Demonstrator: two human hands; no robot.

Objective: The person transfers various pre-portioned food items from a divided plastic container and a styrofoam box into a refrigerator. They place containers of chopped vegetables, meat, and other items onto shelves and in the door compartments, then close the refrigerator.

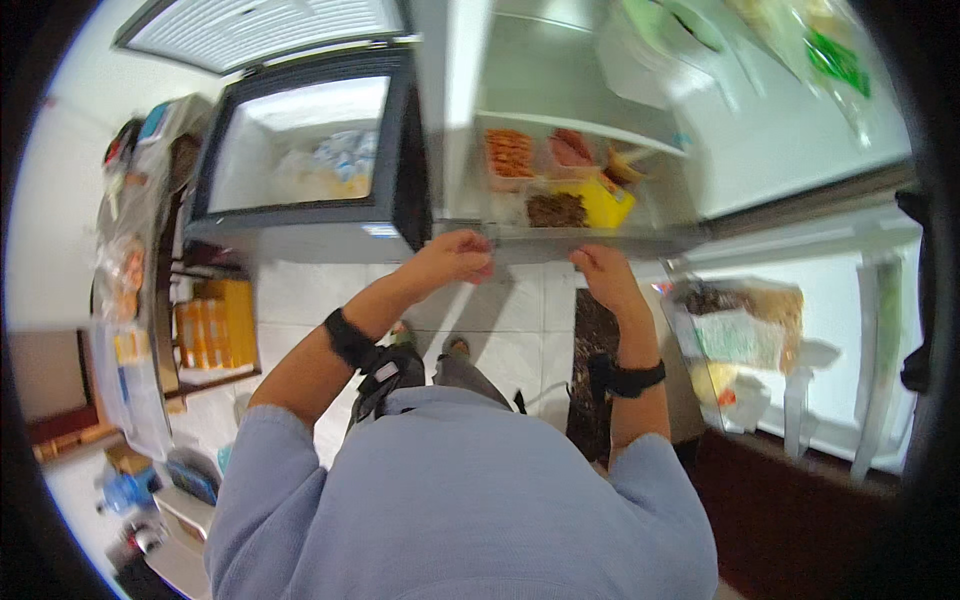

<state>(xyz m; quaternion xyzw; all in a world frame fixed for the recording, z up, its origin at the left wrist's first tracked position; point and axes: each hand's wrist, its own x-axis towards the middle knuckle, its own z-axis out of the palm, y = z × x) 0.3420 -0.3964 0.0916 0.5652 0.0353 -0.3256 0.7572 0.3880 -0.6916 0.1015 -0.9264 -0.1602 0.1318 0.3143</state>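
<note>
Both my hands are raised at the front edge of an upright cabinet with a light interior. My left hand [459, 257] is near the left corner of that metal front edge [592, 244], with its fingers curled; blur hides whether it grips anything. My right hand [604, 274] is bent at the edge's right part, its fingertips drawn in, and its hold is also unclear. Just beyond the edge lie a tray of orange-red food pieces [510, 154], a tray of reddish meat [570, 148], a dark brown crumbly food [556, 210] and a yellow packet [609, 204].
An open chest freezer [307, 214] with bagged goods stands at the left. Beyond it are a shelf with bags and cardboard boxes [236, 322]. An open glass-like door with packed shelves [750, 322] is at the right. A dark patterned panel [592, 330] stands below my right hand.
</note>
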